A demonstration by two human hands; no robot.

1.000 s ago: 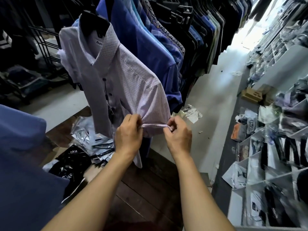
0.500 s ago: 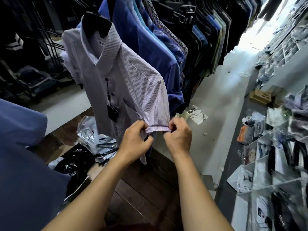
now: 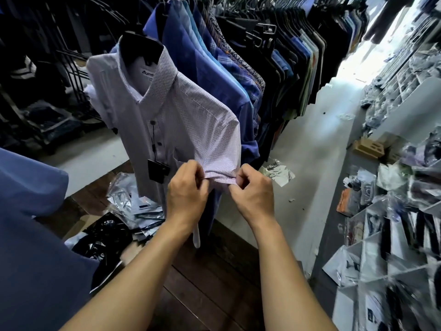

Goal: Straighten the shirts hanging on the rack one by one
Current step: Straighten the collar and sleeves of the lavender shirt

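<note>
The left grip (image 3: 187, 187) and right grip (image 3: 253, 189) each pinch one end of the sleeve edge (image 3: 218, 176) on the shirt (image 3: 171, 115). The edge runs sideways between them, near both.

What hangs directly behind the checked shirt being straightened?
A blue shirt hangs right behind the checked shirt, then plaid and dark shirts. The checked shirt covers the blue one's front; only its shoulder and sleeve show.

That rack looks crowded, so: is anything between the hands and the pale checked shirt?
Nothing visible: the left hand and right hand pinch the sleeve hem of the pale checked shirt; the blue shirts hang behind it.
</note>
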